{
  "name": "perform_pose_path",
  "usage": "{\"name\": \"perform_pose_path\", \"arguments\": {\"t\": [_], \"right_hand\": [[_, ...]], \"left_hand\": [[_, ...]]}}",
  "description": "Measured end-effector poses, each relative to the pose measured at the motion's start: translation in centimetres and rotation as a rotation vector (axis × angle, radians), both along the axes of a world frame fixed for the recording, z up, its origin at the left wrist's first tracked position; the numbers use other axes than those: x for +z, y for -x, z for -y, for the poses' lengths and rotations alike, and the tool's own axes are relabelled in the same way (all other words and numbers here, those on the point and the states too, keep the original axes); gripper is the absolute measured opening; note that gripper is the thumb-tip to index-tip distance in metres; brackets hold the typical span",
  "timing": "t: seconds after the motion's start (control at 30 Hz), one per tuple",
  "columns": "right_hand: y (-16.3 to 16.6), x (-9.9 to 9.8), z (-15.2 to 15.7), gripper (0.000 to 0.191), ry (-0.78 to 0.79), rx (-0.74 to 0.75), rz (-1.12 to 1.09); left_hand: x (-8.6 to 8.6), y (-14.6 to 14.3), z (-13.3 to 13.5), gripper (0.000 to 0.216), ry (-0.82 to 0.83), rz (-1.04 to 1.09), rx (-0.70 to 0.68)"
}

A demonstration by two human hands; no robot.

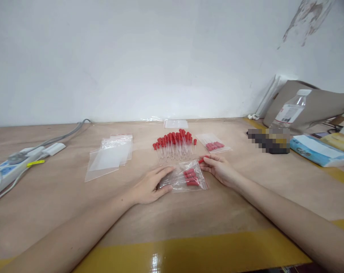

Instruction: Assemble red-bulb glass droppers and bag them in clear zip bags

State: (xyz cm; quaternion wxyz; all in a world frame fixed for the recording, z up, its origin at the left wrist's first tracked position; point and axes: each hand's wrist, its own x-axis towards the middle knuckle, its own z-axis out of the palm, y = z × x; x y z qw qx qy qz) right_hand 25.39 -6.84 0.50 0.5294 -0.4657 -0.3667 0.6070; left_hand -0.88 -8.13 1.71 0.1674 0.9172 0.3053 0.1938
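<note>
A clear zip bag (177, 185) lies flat in front of me with several red-bulbed droppers inside, their red bulbs (191, 177) toward its right end. My left hand (153, 185) rests on the bag's left end, thumb and fingers spread apart. At the bag's upper right corner, my right hand (217, 168) pinches the red bulb of a dropper (202, 160); the rest of that dropper is hard to make out. Just beyond the bag is a fanned pile of glass droppers with red bulbs (174, 140). Right of the pile lies another filled bag (213, 144).
Flat clear bags (111, 153) are stacked at left, with a white rectangle (175, 124) near the wall. A power strip (7, 170) with cables sits far left. To the right are a plastic bottle (291, 110), a blue tissue pack (321, 151) and a grey bag (322, 102).
</note>
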Motion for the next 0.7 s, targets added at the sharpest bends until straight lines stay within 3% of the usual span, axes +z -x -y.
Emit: {"name": "perform_pose_path", "arguments": {"t": [0.13, 0.27, 0.47, 0.57, 0.7], "right_hand": [[-0.7, -0.2, 0.0, 0.030, -0.062, 0.150, 0.151], [-0.9, -0.3, 0.0, 0.034, -0.102, 0.308, 0.334], [-0.1, 0.5, 0.3, 0.034, -0.160, 0.354, 0.404], [0.8, 0.2, 0.1, 0.033, -0.166, 0.309, 0.433], [1.9, -1.0, -0.5, 0.030, -0.173, 0.111, 0.468]], "left_hand": [[0.1, 0.0, 0.0, 0.050, 0.004, -0.025, 0.013], [0.2, 0.0, 0.1, 0.051, 0.008, -0.031, 0.008], [0.1, -0.1, 0.1, 0.049, -0.004, -0.031, -0.001], [0.1, -0.1, 0.0, 0.049, -0.016, -0.019, -0.009], [0.1, -0.2, 0.0, 0.049, -0.015, -0.012, -0.014]]}}
